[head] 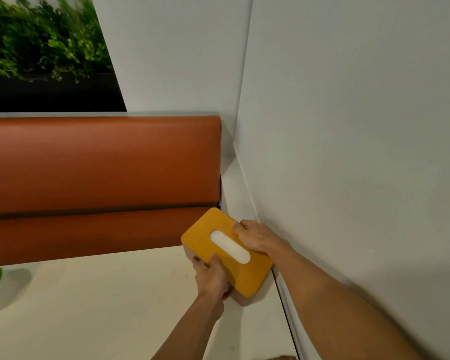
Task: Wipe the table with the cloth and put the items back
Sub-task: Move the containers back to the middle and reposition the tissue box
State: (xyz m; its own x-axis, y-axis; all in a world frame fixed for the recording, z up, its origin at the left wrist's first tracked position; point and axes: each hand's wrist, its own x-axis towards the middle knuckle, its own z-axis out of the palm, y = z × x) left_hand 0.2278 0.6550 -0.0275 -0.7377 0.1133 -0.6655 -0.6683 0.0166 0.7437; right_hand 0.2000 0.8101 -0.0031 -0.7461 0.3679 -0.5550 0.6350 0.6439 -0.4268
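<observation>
Both left hand (212,278) and right hand (255,237) curl fingers (239,228) round tissue box (205,235).

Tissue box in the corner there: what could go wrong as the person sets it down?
The right hand sits between the tissue box and the wall, so its fingers might get squeezed if the box is pushed closer. The box's far end appears close to the far edge of the table, above the bench. Released too far out, it could tip onto the seat.

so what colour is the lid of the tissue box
Orange-yellow lid, with a white oval slot; it shows in the head view.
</observation>
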